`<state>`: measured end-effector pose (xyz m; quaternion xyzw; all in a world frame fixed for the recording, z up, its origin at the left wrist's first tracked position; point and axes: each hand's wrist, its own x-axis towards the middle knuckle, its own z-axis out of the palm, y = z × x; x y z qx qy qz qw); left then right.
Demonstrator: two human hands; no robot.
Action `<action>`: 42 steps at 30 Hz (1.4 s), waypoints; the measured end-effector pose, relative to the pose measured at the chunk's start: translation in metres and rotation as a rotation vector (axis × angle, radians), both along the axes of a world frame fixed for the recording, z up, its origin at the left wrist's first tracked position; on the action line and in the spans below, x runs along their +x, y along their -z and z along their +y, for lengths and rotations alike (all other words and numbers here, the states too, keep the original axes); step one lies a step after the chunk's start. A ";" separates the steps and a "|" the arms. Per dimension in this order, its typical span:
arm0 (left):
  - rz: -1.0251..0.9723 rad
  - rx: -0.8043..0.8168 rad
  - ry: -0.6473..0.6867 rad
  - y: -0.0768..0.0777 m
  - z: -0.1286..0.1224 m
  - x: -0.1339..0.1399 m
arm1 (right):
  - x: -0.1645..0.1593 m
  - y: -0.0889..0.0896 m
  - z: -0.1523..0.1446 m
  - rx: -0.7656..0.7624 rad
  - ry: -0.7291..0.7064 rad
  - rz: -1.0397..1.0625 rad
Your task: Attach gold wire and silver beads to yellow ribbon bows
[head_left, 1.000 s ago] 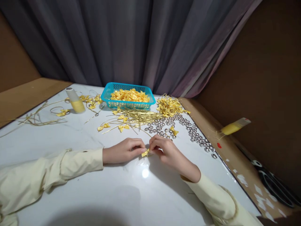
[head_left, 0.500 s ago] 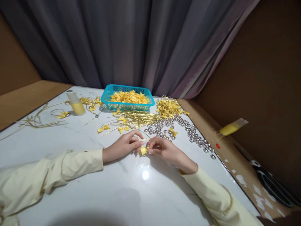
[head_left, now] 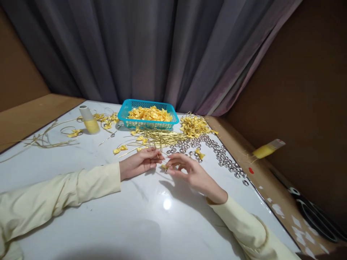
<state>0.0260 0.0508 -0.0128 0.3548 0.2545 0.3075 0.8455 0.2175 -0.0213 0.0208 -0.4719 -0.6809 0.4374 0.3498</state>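
Note:
Over the white tabletop, my left hand (head_left: 141, 162) pinches a thin gold cord between thumb and fingertips. My right hand (head_left: 187, 171) faces it, fingers curled, with a small yellow bow (head_left: 164, 167) at its thumb and fingertips. A silver glint shows on the bow, too small to make out fully. Just beyond the hands lies a bundle of gold cords (head_left: 168, 138). Loose silver beads (head_left: 187, 146) are spread past my right hand, with one yellow bow (head_left: 200, 154) lying among them.
A blue basket (head_left: 148, 123) of yellow bows stands at the back, beside a heap of bows with cords (head_left: 195, 124). To the left is a half-yellow bottle (head_left: 90, 121); another bottle (head_left: 268, 148) lies at right. Black scissors (head_left: 311, 213) rest on the cardboard.
My hands have moved slightly apart, and the left has turned with its fingers upward. The bow now hangs by my right fingertips, no longer between both hands.

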 end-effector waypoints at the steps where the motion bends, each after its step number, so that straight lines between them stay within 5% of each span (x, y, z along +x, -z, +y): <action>1: -0.012 -0.014 0.008 0.000 0.000 0.000 | -0.003 0.001 -0.002 -0.031 -0.049 0.040; 10: -0.036 -0.029 0.143 0.001 -0.003 -0.001 | -0.009 0.004 -0.002 -0.192 0.074 0.433; 15: -0.042 -0.020 0.209 0.003 -0.003 -0.002 | -0.003 0.004 0.003 -0.412 -0.017 0.655; 42: -0.010 0.164 0.658 0.002 0.000 -0.007 | -0.001 0.015 0.003 -0.714 -0.345 0.631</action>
